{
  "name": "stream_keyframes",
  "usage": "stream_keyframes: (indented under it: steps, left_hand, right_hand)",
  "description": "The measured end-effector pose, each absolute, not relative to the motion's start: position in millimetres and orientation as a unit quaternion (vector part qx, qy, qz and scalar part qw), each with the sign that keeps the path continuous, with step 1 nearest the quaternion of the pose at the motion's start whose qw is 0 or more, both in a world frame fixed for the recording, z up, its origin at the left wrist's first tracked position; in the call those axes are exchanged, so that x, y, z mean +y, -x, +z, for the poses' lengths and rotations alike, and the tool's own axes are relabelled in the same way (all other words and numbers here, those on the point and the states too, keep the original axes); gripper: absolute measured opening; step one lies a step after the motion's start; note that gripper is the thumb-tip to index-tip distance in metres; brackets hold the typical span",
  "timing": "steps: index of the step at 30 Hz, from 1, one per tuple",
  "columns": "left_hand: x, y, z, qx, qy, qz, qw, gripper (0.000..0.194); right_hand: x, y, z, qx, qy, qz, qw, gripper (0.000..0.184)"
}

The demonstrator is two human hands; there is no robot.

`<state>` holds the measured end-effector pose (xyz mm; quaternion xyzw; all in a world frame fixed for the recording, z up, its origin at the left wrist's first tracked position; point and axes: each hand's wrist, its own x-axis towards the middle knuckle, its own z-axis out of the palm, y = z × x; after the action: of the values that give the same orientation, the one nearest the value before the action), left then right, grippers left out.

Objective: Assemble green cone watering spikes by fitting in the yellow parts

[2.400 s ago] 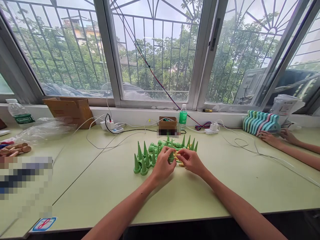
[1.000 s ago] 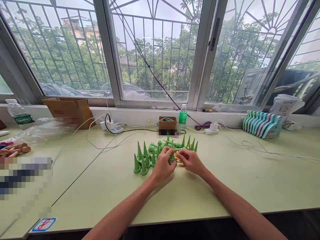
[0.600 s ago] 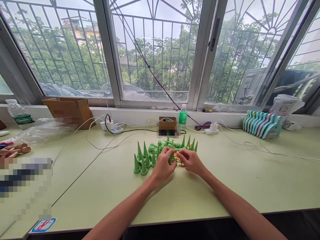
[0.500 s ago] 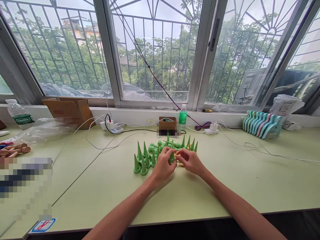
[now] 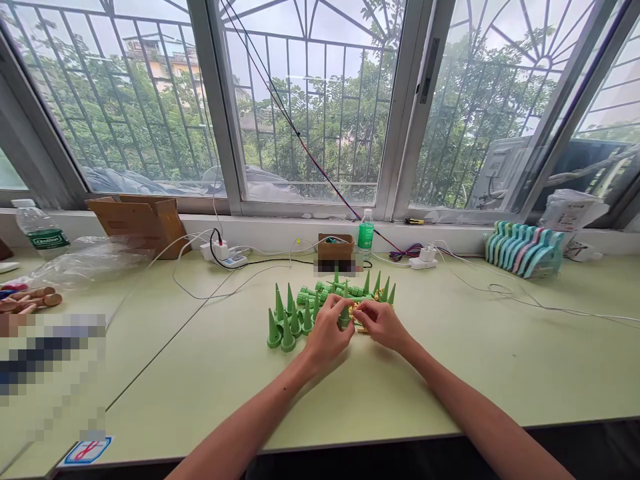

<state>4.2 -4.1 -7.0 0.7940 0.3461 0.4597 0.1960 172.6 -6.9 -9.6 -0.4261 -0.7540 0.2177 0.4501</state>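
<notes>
My left hand is closed round a green plastic plant watering spike, its cone pointing up. Close beside it, my right hand pinches a small yellow piece against the spike's side; the fingers hide most of it. Several green spikes stand on the table to the left of my hands. More green parts lie behind them, some on their sides. Small yellow pieces lie partly hidden under my right hand.
A small cardboard box and a green-labelled bottle stand behind the parts. White cables and power strips lie along the back. Teal hangers stand at right, wooden pieces at left.
The other person's hands at the teal hangers have left the view, and the cable at right has shifted. My hands stay in the same place, with only slight finger motion.
</notes>
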Motion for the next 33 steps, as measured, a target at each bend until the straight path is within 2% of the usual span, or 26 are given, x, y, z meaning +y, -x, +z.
stream_keyframes:
  steps: [12,17,21,27,33]
  left_hand:
    - [-4.9,-4.5,-5.8,0.346,-0.797,0.455,0.194,0.037]
    - [-4.1,-3.5,-5.4,0.350,-0.793,0.459,0.193,0.034]
    - [-3.8,-3.2,-4.9,0.349,-0.794,0.457,0.195,0.034]
    - [-3.5,-3.4,-5.5,0.350,-0.794,0.456,0.198,0.034]
    - [-3.5,-3.1,-6.6,0.354,-0.794,0.453,0.197,0.035]
  right_hand:
    - [-3.7,-173.5,-13.0,-0.754,0.441,0.208,0.440,0.046]
    - [-6.0,-174.1,-9.8,-0.750,0.435,0.228,0.443,0.031]
    - [-5.7,-174.7,-11.1,-0.748,0.423,0.250,0.446,0.027]
    - [-3.3,-175.2,-14.4,-0.751,0.414,0.253,0.447,0.025]
    - [-4.0,-174.3,-12.8,-0.758,0.422,0.232,0.441,0.031]
